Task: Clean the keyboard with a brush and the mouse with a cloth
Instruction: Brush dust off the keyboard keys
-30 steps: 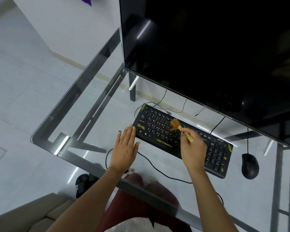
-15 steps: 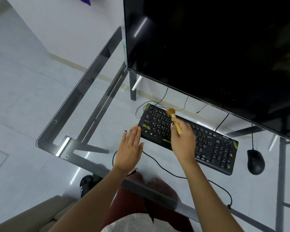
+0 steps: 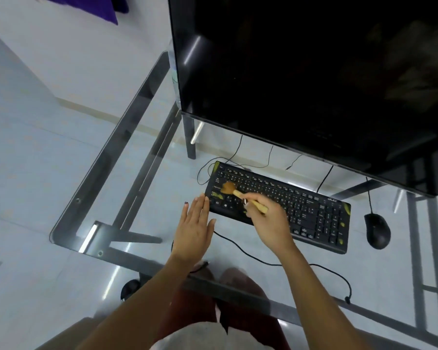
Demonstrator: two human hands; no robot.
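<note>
1. The glass bench has a grey metal frame, and the pale floor shows through its top.
2. The left hand lies flat on the glass, fingers straight and together, palm down, empty. Its fingertips sit just beside the keyboard's near-left corner, at about 8 o'clock from the brush head.
3. The keyboard is black with pale lettering and yellow-green smears at its corners and among the left keys. It lies slanted on the glass, below the monitor's lower edge.
4. The brush has a tan bristle head and a pale wooden handle; the bristles press on the keys at the keyboard's left end, and the handle slants back toward 4 o'clock.
5. The right hand is curled round that handle, gripping it over the middle keys.
6. The large dark monitor fills the far side, at 12 o'clock.
7. The black mouse rests on the glass just off the keyboard's right end, at 3 o'clock, its cable running away behind it.
</note>
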